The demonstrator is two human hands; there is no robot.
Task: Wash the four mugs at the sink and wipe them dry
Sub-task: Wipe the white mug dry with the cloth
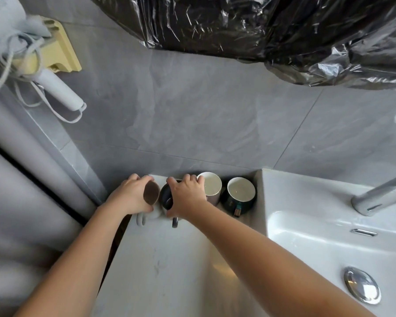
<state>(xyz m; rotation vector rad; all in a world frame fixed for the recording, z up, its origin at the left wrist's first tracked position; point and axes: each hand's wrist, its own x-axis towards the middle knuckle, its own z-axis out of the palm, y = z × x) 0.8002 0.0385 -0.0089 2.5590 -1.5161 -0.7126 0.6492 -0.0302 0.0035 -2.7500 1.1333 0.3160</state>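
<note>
Head: left fingers [135,178] clasp grey mug [151,193], right fingers [188,178] black mug [166,197] beside pink mug [212,186].

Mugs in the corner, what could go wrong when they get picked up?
1. The grey mug is tilted right by the left edge of the counter, so it might slip and drop off.
2. The black mug stands tight beside the pink mug, and the green mug is close too. Lifting one could clink them together and chip a rim.

Four mugs [212,184] line the counter [169,271] against the wall [192,115], left of the sink [329,239].
</note>
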